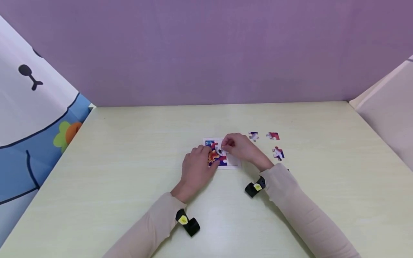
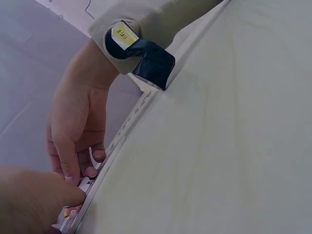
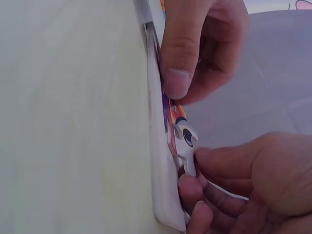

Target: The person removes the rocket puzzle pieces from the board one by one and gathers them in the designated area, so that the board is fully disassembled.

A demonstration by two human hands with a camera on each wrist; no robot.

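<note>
A small white puzzle tray [image 1: 233, 162] lies flat on the pale table [image 1: 129, 150], partly filled with colourful pieces. My right hand [image 1: 224, 146] pinches one puzzle piece [image 3: 185, 140] between thumb and fingertips and holds it at the tray's upper middle, against the pieces in place. My left hand [image 1: 208, 158] rests on the tray's left side, with its thumb [image 3: 175, 83] pressing down on the tray's edge [image 3: 163, 195]. In the left wrist view both hands meet over the tray [image 2: 73, 219]: the right hand [image 2: 80, 170] from above, the left hand [image 2: 53, 197] blurred at the bottom left.
Three loose puzzle pieces lie right of the tray: one [image 1: 253, 135], a second [image 1: 273, 135] beside it and a third [image 1: 278, 153] nearer me. A purple wall backs the table. A cartoon-printed panel [image 1: 32, 118] stands at the left and a white panel [image 1: 387, 114] at the right.
</note>
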